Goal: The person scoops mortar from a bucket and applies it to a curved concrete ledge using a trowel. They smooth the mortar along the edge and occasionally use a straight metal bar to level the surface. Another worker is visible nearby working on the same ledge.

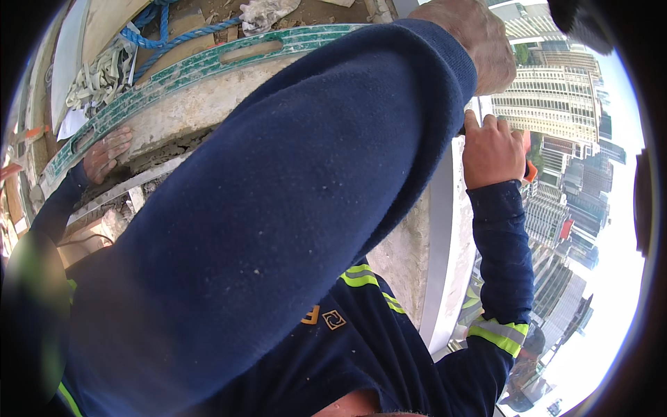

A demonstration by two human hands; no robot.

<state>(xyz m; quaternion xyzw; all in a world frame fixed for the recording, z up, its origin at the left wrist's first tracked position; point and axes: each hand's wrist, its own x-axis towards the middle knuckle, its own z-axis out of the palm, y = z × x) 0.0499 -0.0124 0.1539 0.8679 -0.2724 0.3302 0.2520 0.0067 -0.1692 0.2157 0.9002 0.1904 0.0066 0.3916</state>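
On the left, my left hand lies with its fingers stretched along the mortar edge, just under a long green spirit level with oval slots. That level rests along a rough concrete ledge. My right hand is closed at the pale frame's outer edge, and orange parts show beside it. What it grips is mostly hidden. A large navy sleeve, seemingly a co-worker's, crosses close in front of me. The hand at its end is bent down at the top right, its fingers mostly hidden.
Blue rope, crumpled strips and debris lie beyond the level. A pale upright frame runs along the right side. Past it is a high drop, with tall buildings far below. The large sleeve blocks the middle of the view.
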